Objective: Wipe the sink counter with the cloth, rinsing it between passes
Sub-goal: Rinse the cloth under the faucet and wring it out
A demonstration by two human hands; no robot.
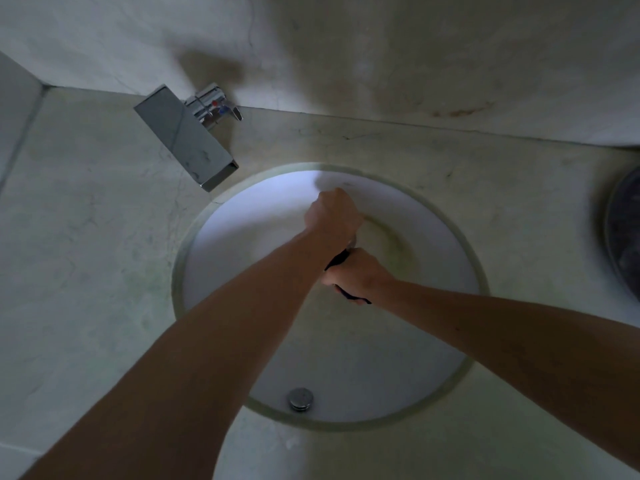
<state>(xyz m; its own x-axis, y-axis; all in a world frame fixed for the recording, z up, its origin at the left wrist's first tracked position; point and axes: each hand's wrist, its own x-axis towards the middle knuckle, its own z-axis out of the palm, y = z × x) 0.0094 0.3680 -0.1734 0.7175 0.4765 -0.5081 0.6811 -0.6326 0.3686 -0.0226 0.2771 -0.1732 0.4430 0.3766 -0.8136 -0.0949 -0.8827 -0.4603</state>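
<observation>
From the head view, both hands meet over the white basin (433, 244): the left hand (332, 216) and right hand (356, 275) each have fingers clamped around the dark cloth (337, 259), twisted between them, likely wringing it so drips fall in the basin, not onto the marble tabletop (86, 254); the faucet (187, 136) shows no running water

Left hand (332, 216): closed in a fist, knuckles up, on a bare forearm reaching from the lower left. Right hand (356, 275): just beside and nearer than the left, fingers curled round a dark twisted cloth (337, 260) whose ends show at both sides of the fist. Both bare forearms converge, the hands almost touching.
</observation>
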